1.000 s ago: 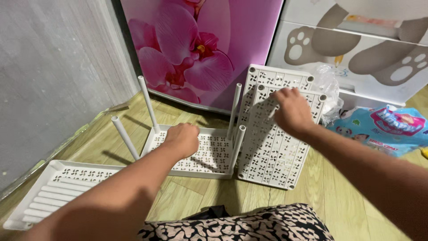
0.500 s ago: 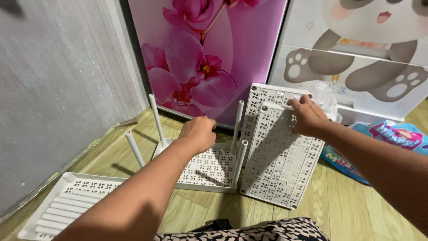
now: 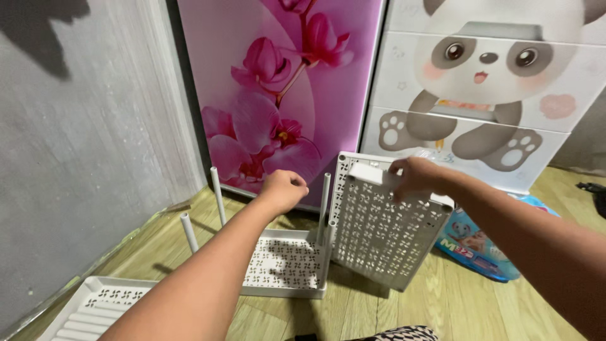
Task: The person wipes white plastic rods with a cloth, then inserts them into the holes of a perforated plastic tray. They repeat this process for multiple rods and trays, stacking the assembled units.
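My right hand (image 3: 413, 177) grips the top edge of a white perforated shelf panel (image 3: 379, 233) and holds it tilted up off the wooden floor. A second panel (image 3: 344, 165) peeks out behind it, leaning on the pink cabinet. My left hand (image 3: 284, 188) hovers with curled fingers and nothing in it. It is above a white perforated shelf base (image 3: 284, 265) that lies flat with thin white poles (image 3: 216, 194) standing upright at its corners. One pole (image 3: 324, 205) stands between my two hands.
A pink cabinet with an orchid print (image 3: 284, 88) and a white drawer chest with a panda picture (image 3: 480, 95) stand behind. A white slotted tray (image 3: 95, 309) lies at the lower left by the grey wall (image 3: 82, 158). A blue package (image 3: 480, 252) lies on the right.
My right hand has lifted the front panel up off the one behind it. My left hand has risen off the shelf base and closed. The view has tilted upward.
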